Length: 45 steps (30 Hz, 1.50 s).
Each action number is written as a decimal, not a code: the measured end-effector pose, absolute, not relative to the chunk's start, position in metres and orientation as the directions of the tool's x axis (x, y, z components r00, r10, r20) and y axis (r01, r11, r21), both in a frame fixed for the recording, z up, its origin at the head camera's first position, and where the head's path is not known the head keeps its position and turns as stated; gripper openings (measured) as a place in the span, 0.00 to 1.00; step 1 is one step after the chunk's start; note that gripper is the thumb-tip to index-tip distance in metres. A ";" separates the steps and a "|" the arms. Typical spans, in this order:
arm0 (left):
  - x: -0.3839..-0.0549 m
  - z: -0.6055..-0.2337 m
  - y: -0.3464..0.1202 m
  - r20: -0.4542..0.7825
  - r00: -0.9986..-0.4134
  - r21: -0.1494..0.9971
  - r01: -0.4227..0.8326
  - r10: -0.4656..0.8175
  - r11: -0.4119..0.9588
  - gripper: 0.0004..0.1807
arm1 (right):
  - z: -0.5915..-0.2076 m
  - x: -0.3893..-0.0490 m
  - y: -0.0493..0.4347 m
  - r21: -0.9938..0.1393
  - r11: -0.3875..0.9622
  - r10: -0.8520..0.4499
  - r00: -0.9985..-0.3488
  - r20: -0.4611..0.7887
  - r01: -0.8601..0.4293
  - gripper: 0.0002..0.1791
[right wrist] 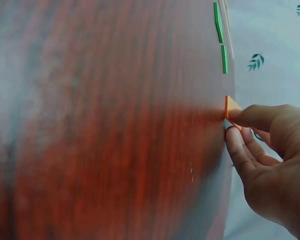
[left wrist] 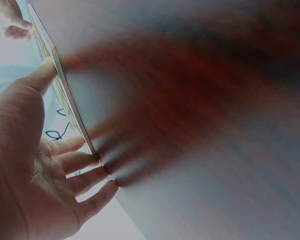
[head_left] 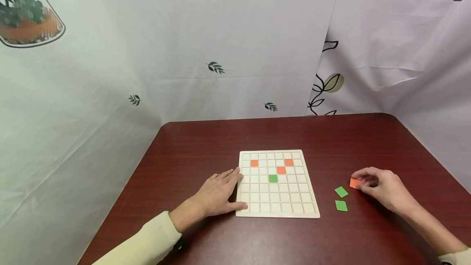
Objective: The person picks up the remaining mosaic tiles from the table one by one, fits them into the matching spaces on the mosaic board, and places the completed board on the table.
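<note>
A white square grid board (head_left: 276, 196) lies flat on the table. Three orange tiles, one of them the upper-left orange tile (head_left: 254, 162), and one green tile (head_left: 273, 178) sit in its cells. My left hand (head_left: 217, 193) rests at the board's left edge, fingers extended, with the thumb on the lower-left corner. To the right of the board, my right hand (head_left: 386, 187) pinches an orange square tile (right wrist: 232, 108) between thumb and fingers. Two loose green tiles, a farther green tile (head_left: 341, 192) and a nearer green tile (head_left: 341, 205), lie between that hand and the board.
The dark red-brown wooden table (head_left: 198, 146) has a glossy surface. Behind and beside it hangs a pale cloth (head_left: 235, 36) printed with leaves and potted plants, meeting the table's far edge.
</note>
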<state>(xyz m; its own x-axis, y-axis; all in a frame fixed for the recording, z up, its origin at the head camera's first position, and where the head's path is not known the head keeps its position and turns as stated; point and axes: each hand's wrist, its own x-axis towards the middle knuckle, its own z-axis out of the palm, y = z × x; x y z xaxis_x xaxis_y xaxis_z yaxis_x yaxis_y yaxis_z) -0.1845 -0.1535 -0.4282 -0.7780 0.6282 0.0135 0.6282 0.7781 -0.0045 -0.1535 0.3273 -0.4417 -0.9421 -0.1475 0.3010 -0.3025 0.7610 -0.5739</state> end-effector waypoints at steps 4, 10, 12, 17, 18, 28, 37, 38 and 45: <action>-0.184 -0.428 -0.154 0.012 -0.779 -0.005 0.627 0.627 0.779 0.50 | -0.441 -0.153 0.329 -0.608 0.743 -0.128 -0.950 0.283 -0.281 0.16; -0.185 -0.428 -0.154 0.015 -0.778 -0.013 0.628 0.629 0.778 0.50 | -0.440 -0.153 0.330 -0.661 0.710 -0.097 -0.964 0.248 -0.241 0.12; -0.184 -0.428 -0.154 0.015 -0.778 -0.012 0.628 0.629 0.778 0.50 | -0.439 -0.153 0.330 -0.677 0.701 -0.086 -0.969 0.231 -0.223 0.10; -0.185 -0.428 -0.154 0.012 -0.778 -0.007 0.628 0.628 0.778 0.50 | -0.438 -0.153 0.330 -0.692 0.689 -0.072 -0.971 0.227 -0.213 0.10; -0.185 -0.428 -0.154 0.012 -0.778 -0.007 0.628 0.628 0.778 0.50 | -0.438 -0.153 0.330 -0.689 0.691 -0.077 -0.970 0.232 -0.220 0.10; -0.185 -0.427 -0.154 0.004 -0.781 0.000 0.625 0.625 0.781 0.50 | -0.431 -0.154 0.328 -0.700 0.684 -0.059 -0.972 0.226 -0.204 0.09; -0.184 -0.427 -0.155 0.005 -0.782 0.001 0.624 0.624 0.782 0.50 | -0.425 -0.157 0.318 -0.721 0.659 -0.057 -0.970 0.236 -0.214 0.10; -0.184 -0.428 -0.155 0.004 -0.782 0.000 0.624 0.624 0.782 0.50 | -0.424 -0.158 0.316 -0.722 0.657 -0.057 -0.969 0.238 -0.216 0.10; -0.184 -0.428 -0.154 -0.001 -0.780 -0.006 0.625 0.625 0.780 0.50 | -0.421 -0.163 0.309 -0.737 0.631 -0.067 -0.964 0.259 -0.242 0.10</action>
